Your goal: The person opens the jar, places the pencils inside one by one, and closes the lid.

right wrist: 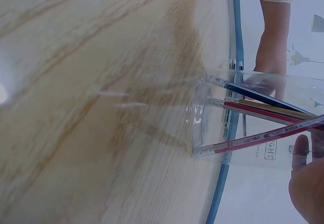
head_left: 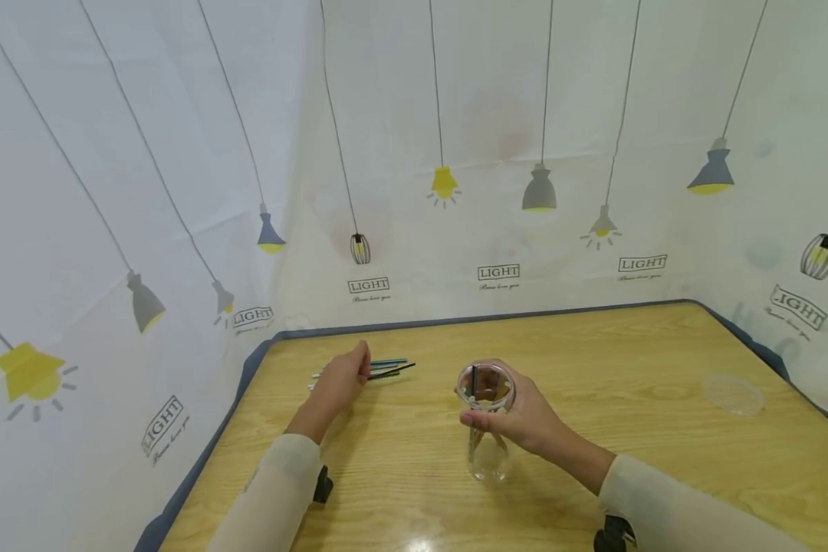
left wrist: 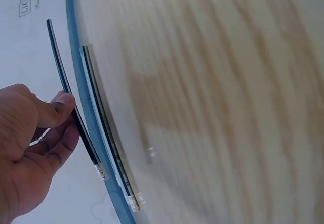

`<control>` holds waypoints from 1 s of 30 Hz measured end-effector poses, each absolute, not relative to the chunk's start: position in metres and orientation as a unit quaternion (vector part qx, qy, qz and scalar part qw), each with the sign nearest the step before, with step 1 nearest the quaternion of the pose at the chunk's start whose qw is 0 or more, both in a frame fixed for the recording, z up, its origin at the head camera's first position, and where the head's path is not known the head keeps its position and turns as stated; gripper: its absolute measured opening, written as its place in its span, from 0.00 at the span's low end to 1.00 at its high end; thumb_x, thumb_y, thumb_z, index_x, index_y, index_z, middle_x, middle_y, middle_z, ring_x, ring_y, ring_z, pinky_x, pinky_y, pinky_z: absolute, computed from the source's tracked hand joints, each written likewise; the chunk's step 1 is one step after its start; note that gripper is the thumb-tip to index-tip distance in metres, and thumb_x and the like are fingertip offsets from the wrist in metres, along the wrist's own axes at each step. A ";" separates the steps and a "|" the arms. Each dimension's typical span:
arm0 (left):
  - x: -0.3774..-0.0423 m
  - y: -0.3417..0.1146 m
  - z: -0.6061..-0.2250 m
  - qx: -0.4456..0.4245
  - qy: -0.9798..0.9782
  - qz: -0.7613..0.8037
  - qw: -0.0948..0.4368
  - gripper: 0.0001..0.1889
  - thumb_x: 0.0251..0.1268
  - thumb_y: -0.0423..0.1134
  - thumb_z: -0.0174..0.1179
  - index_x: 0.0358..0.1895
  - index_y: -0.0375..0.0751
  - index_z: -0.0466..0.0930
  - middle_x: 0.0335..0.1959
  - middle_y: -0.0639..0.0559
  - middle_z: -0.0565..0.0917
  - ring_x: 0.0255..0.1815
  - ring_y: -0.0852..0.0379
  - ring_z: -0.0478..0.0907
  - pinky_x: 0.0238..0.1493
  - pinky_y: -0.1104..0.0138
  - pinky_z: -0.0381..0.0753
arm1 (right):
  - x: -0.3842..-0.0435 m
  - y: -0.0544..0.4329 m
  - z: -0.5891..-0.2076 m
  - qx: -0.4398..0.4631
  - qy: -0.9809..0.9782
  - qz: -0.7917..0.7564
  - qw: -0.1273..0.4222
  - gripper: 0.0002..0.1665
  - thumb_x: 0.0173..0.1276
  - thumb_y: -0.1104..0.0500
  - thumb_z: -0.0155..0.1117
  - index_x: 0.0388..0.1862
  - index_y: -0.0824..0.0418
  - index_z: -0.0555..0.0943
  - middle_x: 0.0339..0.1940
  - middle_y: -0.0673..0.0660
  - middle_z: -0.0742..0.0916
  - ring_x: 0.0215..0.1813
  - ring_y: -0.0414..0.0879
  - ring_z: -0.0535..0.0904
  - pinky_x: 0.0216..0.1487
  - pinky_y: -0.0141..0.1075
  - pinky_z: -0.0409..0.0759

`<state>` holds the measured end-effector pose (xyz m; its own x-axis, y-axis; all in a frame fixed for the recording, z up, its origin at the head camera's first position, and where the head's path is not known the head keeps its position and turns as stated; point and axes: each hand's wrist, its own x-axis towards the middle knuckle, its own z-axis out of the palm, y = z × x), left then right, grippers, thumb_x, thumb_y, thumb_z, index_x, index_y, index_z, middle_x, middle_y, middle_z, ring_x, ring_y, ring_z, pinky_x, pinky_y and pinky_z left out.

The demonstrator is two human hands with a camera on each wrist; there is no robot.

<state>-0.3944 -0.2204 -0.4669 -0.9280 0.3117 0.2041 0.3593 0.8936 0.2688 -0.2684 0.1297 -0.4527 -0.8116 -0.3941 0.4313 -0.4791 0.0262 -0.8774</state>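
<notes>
My left hand (head_left: 343, 377) pinches a dark pencil (left wrist: 58, 57) between thumb and fingers, its white eraser end angled down in the left wrist view. Right beside it, several more pencils (head_left: 390, 361) lie together on the table, partly behind the hand in the head view. My right hand (head_left: 527, 414) grips a clear plastic jar (head_left: 488, 464) round its upper part. The jar stands upright with its open mouth facing up. Inside lean several pencils (right wrist: 263, 139), red, blue and yellowish ones among them, eraser ends at the bottom.
A clear round lid (head_left: 734, 394) lies flat on the wooden table (head_left: 593, 345) at the far right. White cloth walls (head_left: 414, 100) printed with lamps enclose the back and sides, and a blue-grey edge (head_left: 483, 319) borders the table.
</notes>
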 end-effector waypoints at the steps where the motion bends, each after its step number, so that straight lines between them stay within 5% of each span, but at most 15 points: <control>1: -0.394 -0.219 -0.466 -0.168 -0.969 -0.160 0.080 0.17 0.75 0.25 0.69 0.45 0.48 0.69 0.36 0.54 0.83 0.33 0.55 0.78 0.38 0.60 0.80 | -0.268 0.130 -0.453 0.305 -0.716 0.627 0.034 0.33 0.70 0.59 0.82 0.70 0.58 0.78 0.58 0.61 0.87 0.58 0.44 0.88 0.57 0.36 0.91; 11: -0.386 -0.213 -0.449 -0.167 -0.930 -0.310 0.105 0.12 0.81 0.28 0.65 0.51 0.45 0.70 0.49 0.47 0.91 0.55 0.45 0.92 0.52 0.55 0.92 | -0.266 0.129 -0.453 0.291 -0.720 0.630 0.023 0.34 0.70 0.60 0.82 0.71 0.61 0.78 0.59 0.62 0.87 0.58 0.42 0.88 0.57 0.34 0.91; 21: -0.373 -0.200 -0.421 -0.155 -0.873 -0.451 0.098 0.12 0.85 0.37 0.63 0.54 0.47 0.66 0.58 0.49 0.90 0.58 0.48 0.90 0.56 0.56 0.91 | -0.267 0.129 -0.452 0.287 -0.722 0.630 0.026 0.34 0.70 0.61 0.82 0.71 0.61 0.78 0.59 0.62 0.87 0.58 0.43 0.88 0.58 0.33 0.90; 30: -0.365 -0.185 -0.399 -0.184 -0.798 -0.566 0.092 0.16 0.83 0.34 0.64 0.52 0.46 0.62 0.59 0.43 0.88 0.62 0.45 0.89 0.58 0.69 0.88 | -0.267 0.129 -0.452 0.278 -0.726 0.629 0.024 0.35 0.69 0.60 0.83 0.71 0.62 0.78 0.59 0.62 0.87 0.59 0.43 0.88 0.58 0.32 0.90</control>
